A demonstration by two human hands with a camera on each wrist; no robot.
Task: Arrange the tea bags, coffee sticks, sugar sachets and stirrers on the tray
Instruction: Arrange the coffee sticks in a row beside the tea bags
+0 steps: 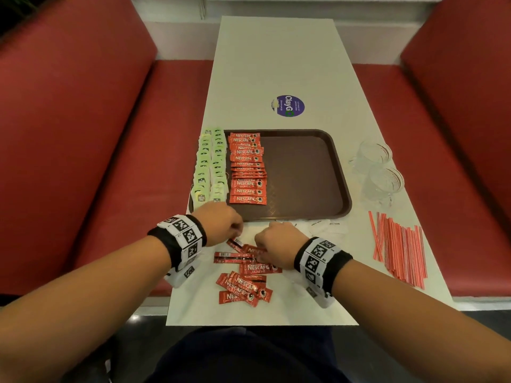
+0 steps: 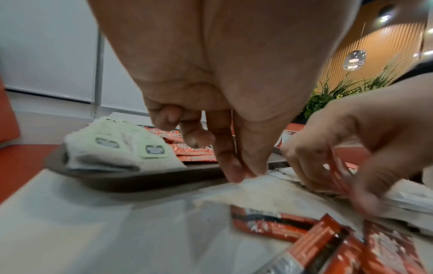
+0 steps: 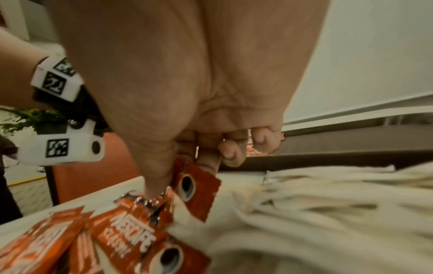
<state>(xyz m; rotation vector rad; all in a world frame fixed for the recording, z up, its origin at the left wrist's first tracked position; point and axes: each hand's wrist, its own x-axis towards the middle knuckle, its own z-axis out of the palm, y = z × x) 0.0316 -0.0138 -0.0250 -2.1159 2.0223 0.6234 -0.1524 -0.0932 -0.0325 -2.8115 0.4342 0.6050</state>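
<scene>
The right hand (image 3: 187, 92) has its grip closed on one coffee stick (image 3: 196, 187), thumb and forefinger pinching the end of the packet just above the loose pile of coffee sticks (image 1: 244, 283) near the worktop's near edge. The left hand's (image 1: 221, 223) grip looks empty: its fingers (image 2: 230, 166) hang curled with the tips down on a white sugar sachet (image 2: 246, 196), pinching nothing that I can see.

The tray (image 1: 309, 175) lies just beyond both hands. The tea bags (image 1: 210, 167) fill its left edge in two rows, and a column of coffee sticks (image 1: 247, 167) sits beside them; the right half is bare. The sugar sachets (image 1: 326, 226) lie along the tray's near rim, and the stirrers (image 1: 398, 247) are at the worktop's right edge, near two glass cups (image 1: 378, 167).

The packets are slick and overlap, so a pinch at one end could drag a neighbour along or let the stick swing and land crooked. Setting it down carelessly could nudge the packed column askew.
</scene>
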